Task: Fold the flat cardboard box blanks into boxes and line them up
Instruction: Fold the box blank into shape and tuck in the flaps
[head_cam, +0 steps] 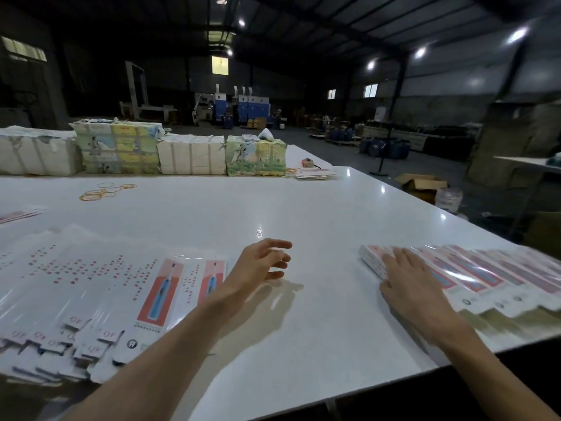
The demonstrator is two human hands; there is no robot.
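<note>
My right grip (pixel 406 278) lies flat, fingers straight, on the left end of the row of boxes (pixel 488 276). Left of that row, my left grip (pixel 261 262) hovers loosely apart, empty.

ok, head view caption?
Right hand rests flat on the row of folded boxes; left hand hovers open beside flat blanks.

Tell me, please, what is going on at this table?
A person is working at a white table. Their right hand rests flat on the left end of a row of pink boxes lined up on the right. Their left hand hovers empty over the table, fingers loosely spread, beside a fanned pile of flat blanks on the left. Rubber bands and wrapped bundles lie farther back.
</note>
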